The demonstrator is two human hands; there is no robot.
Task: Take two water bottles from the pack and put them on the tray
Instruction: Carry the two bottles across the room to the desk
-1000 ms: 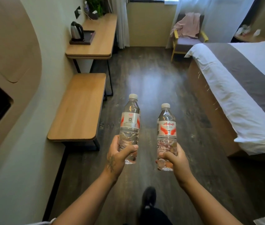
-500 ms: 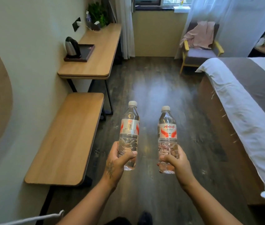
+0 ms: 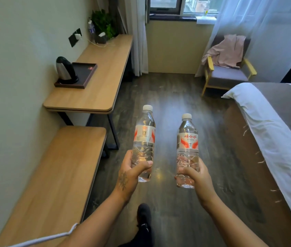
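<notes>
While two hands (image 3: 164,173) grip two bottles (image 3: 143,139), one tray (image 3: 85,72) waits.

A desk (image 3: 94,82) runs along the left wall, with a bench (image 3: 52,184) nearer the camera below its near end. On the desk a tray (image 3: 85,72) holds a kettle (image 3: 65,69) at its left end; a plant (image 3: 103,25) stands at the far end. Over the floor in the middle, the left hand (image 3: 130,173) holds one bottle (image 3: 143,139) upright and the right hand (image 3: 196,175) holds another bottle (image 3: 187,148) just to its right, apart. A bed (image 3: 275,131) lies on the right, with a chair (image 3: 228,68) beyond it under the window (image 3: 166,5).
</notes>
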